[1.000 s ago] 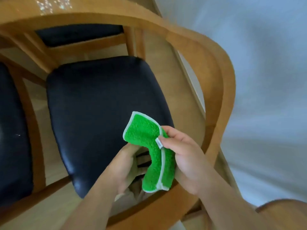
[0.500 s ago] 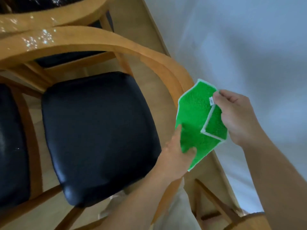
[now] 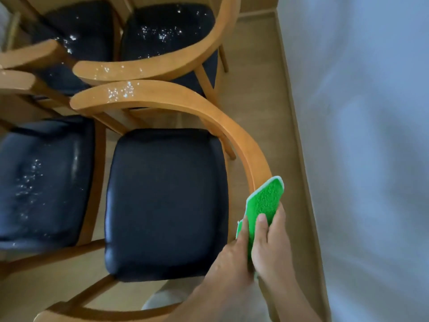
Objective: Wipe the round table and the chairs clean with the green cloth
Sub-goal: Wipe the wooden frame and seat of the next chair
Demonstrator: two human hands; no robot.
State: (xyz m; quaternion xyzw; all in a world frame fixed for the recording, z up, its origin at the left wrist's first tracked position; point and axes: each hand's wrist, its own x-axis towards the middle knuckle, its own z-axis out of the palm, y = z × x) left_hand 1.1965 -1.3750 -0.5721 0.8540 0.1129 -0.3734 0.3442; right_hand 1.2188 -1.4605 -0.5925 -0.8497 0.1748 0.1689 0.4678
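Observation:
The green cloth, folded and edged in white, lies over the curved wooden back rail of the nearest chair, at the rail's right end. My right hand presses on the cloth from above, thumb and fingers around it. My left hand holds the cloth's lower left edge against the rail. The chair's black padded seat sits just left of both hands. The round table is not in view.
Three more wooden chairs with black seats stand close by: one at the left, two at the back. White specks dot their seats and rails. A white wall runs down the right beyond a wooden floor strip.
Both hands brought the cloth from above the seat out to the right, unfolded and refolded it, then lowered it onto the chair's back rail. The view tilted to show more chairs.

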